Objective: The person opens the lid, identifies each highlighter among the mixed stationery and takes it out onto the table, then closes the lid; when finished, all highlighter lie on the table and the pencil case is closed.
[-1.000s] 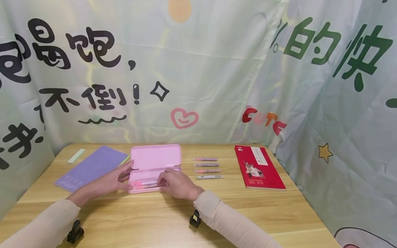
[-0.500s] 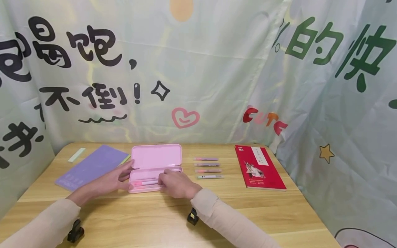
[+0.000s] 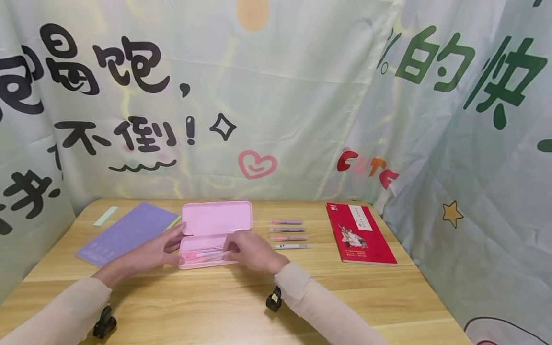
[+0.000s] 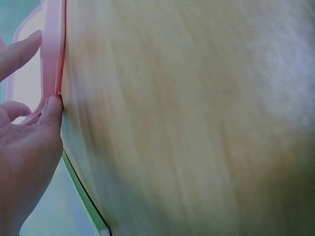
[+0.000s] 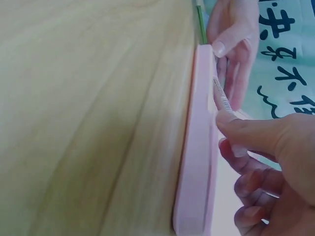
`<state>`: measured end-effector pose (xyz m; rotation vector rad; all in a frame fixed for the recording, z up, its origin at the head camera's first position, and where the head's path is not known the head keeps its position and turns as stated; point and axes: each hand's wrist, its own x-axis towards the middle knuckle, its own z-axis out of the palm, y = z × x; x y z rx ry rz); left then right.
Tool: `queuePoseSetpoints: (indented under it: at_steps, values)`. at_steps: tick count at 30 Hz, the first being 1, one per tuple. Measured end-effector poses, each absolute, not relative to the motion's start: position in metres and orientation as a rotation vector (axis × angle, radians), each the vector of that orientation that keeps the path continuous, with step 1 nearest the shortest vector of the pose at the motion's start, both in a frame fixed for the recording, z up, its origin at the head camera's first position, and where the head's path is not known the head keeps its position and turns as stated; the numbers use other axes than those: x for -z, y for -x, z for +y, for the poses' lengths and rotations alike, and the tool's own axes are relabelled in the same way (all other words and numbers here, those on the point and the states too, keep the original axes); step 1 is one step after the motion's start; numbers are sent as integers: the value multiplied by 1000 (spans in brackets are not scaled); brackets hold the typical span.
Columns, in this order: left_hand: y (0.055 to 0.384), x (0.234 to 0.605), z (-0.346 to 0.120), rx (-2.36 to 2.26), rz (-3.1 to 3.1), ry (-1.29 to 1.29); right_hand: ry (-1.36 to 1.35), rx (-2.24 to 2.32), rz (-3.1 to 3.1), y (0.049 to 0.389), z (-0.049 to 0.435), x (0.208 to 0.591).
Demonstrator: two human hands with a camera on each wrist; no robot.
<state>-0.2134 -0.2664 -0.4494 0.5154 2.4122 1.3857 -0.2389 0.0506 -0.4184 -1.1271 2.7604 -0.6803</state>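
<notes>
A pink pencil case (image 3: 217, 218) stands on the table with its lid raised. Several pink and white pens (image 3: 198, 256) lie in its tray. At the case's left end is my left hand (image 3: 155, 251); the thumb touches the front corner, and the fairly straight fingers reach toward the lid hinge. Over the right part of the tray, my right hand (image 3: 252, 251) pinches a slim white pen (image 5: 224, 98) between thumb and forefinger. A barcode shows on that pen in the right wrist view, and its far end reaches down into the case.
Several pens (image 3: 289, 238) lie in a column right of the case. Farther right is a red booklet (image 3: 362, 235). A purple notebook (image 3: 127, 234) lies under the left forearm, with a pale strip (image 3: 106, 216) behind it. A printed curtain (image 3: 293, 96) hangs behind the table.
My right hand has risen slightly and shifted right, and the pen it pinches now shows tilted above the tray. The left hand stays at the case's left end.
</notes>
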Motion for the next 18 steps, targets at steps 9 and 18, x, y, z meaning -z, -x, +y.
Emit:
queuePoseSetpoints:
  at_steps: [9, 18]
  values:
    - [213, 448, -265, -1387, 2404, -499, 1078, 969, 2855, 247, 102, 413]
    - [214, 449, -268, -1381, 2395, -495, 879, 1147, 2812, 250, 172, 415]
